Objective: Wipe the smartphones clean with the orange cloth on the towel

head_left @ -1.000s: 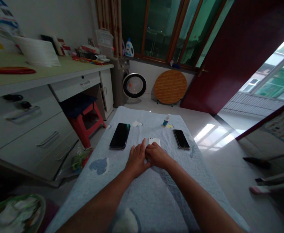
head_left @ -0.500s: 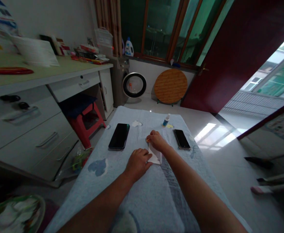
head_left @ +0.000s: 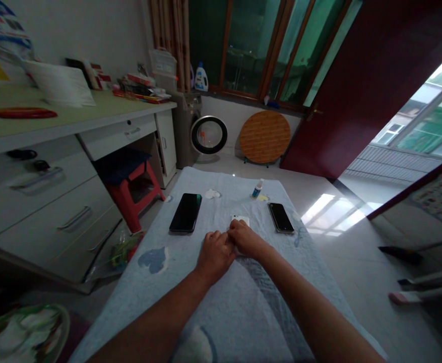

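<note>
With both the left hand (head_left: 215, 252) and right hand (head_left: 245, 239) pinching it closed-fingered, the small white rectangular phone (head_left: 240, 220) could slide on the pale blue quilted cloth (head_left: 221, 312).

A single head-worn camera looks forward and down along the arms onto the near worktop (head_left: 221, 312).

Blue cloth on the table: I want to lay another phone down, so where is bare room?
The blue cloth is bare in front, around the forearms. A free strip lies between the left phone and the white phone. It is crowded where the left hand and right hand meet, and at the far edge by the small bottle and right phone.
</note>
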Available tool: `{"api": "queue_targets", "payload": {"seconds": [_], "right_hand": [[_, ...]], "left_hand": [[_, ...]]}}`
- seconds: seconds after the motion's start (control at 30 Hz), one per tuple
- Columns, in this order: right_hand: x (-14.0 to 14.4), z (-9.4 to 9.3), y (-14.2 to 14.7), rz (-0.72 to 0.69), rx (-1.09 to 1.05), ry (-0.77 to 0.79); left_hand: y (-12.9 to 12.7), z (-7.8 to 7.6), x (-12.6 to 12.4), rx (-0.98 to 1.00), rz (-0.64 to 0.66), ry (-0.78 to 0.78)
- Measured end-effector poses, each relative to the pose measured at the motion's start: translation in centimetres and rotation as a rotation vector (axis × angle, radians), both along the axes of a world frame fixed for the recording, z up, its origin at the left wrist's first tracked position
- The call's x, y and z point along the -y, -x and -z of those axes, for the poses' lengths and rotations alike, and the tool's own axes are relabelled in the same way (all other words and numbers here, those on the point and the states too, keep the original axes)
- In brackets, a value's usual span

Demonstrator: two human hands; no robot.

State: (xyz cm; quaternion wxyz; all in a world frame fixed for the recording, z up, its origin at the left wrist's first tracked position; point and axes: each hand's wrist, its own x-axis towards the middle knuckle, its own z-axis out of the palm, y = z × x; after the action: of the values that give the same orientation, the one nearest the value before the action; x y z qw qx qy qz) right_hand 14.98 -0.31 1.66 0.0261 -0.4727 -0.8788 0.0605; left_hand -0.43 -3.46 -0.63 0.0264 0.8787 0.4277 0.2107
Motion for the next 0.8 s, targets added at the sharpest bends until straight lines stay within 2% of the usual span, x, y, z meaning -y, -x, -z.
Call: {"api": "queue_targets", "payload": {"seconds": [0.1,0.3,0.4,0.6,0.8], "right_hand": [[-1.1,-0.2,-0.2,0.019,-0.003,-0.001],[-5.4,-0.2,-0.7,0.181,0.004,-0.003],[-6.6,0.1,-0.7,0.226,0.039,0.009],[-7.2,0.3,-1.4,0.315,0.114,0.045],[-6.2,0.2,-4.4,0.396,0.130,0.069]], "left_hand": [[-0.1,0.1,0.0,0.001,0.004,0.001],[-0.1,0.6,-0.4,0.051,0.077,0.029],[-0.2,0.9,-0.6,0.067,0.113,0.057],[-0.3,0.6,-0.4,0.061,0.109,0.080],[-0.5,0.6,-0.1,0.063,0.112,0.059]]}}
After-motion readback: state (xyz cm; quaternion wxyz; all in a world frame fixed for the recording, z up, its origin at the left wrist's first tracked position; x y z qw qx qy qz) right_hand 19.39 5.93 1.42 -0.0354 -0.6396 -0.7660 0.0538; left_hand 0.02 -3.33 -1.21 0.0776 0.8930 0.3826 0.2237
